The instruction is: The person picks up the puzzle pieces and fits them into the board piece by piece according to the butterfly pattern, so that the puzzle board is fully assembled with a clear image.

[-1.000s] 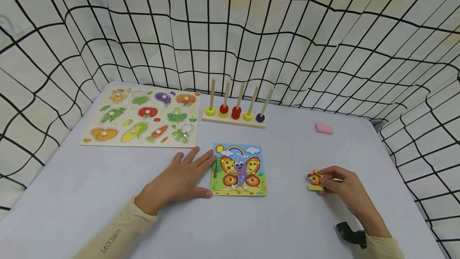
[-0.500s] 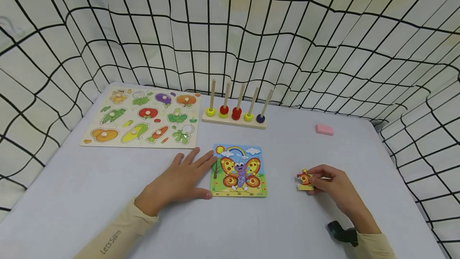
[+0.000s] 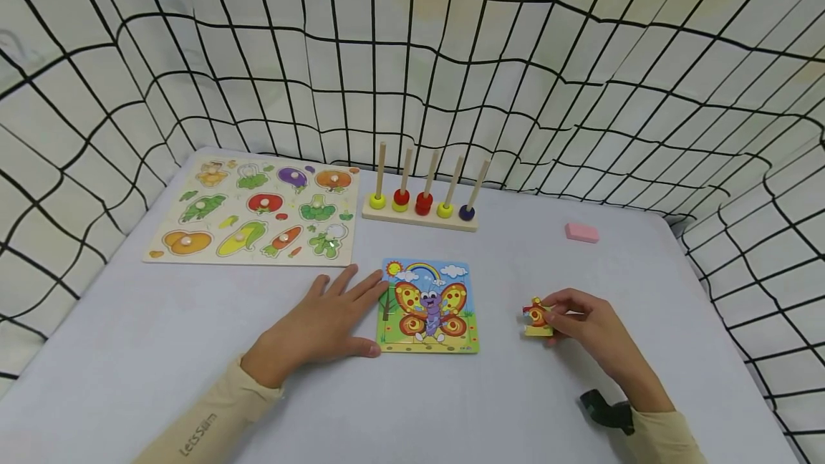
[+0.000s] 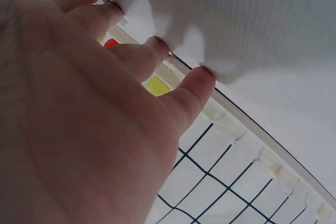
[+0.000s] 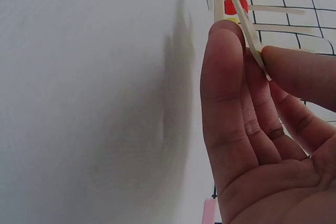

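In the head view a square butterfly puzzle [image 3: 430, 306] lies flat on the table, with a sun, a rainbow and clouds printed along its top. My left hand [image 3: 319, 324] rests beside it, fingers spread, index fingertip and thumb right at its left edge. To the right of the puzzle, my right hand [image 3: 586, 317] pinches a small jigsaw piece [image 3: 536, 318] between thumb and fingers. That piece is printed with an orange-red swirl over a yellow strip. The right wrist view shows the jigsaw piece [image 5: 247, 27] nearly edge-on, as a thin pale wooden sliver held above the white surface.
A wooden vegetable peg board [image 3: 258, 210] lies at the back left. Right of it stands a peg stacker [image 3: 419, 216] with upright rods and coloured beads. A pink block [image 3: 582, 233] sits at the back right. Black netting [image 3: 412, 41] encloses the table's back and sides.
My right hand has moved left with the jigsaw piece, nearer the butterfly puzzle. The left hand and the puzzle have stayed where they were.
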### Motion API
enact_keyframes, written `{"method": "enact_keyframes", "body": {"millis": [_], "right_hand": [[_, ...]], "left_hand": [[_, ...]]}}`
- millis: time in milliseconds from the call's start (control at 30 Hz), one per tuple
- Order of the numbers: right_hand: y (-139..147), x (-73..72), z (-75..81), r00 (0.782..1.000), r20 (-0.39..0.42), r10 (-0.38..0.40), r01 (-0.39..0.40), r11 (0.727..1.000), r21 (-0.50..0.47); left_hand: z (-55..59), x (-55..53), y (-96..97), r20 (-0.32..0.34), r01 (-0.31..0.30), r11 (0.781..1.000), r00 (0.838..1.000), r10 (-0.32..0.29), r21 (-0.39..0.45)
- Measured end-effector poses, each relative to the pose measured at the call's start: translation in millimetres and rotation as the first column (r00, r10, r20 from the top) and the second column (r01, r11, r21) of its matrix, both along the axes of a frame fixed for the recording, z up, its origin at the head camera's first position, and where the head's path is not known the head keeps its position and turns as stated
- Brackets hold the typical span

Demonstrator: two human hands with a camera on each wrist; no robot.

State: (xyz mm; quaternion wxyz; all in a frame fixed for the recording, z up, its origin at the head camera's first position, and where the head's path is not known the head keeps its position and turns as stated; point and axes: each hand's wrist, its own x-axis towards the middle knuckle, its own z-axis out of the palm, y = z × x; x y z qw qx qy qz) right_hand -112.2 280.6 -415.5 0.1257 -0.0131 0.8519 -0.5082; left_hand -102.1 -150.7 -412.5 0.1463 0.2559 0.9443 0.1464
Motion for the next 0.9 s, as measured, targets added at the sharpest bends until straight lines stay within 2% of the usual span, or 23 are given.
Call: {"method": "enact_keyframes", "body": {"millis": [333,600,900], "right_hand": [[-13,-4.0,0.8,0.999,0.006,0.037,-0.037,0.999,-0.016],[-24,-7.8,3.8,0.998,0.015,0.054,-0.055,0.998,0.021],[-38,-11.2,3.5,0.994,0.006,0.112,-0.112,0.994,0.011]], "left_hand": [[-1.3,0.7,-1.4,-0.005,0.002,1.0,1.0,-0.002,0.004],[-2.0,-0.6,-0.5,-0.013,0.007,1.0,1.0,-0.007,-0.005],[-0.9,0.2,-0.3,-0.013,0.006,1.0,1.0,-0.006,-0.006]]}}
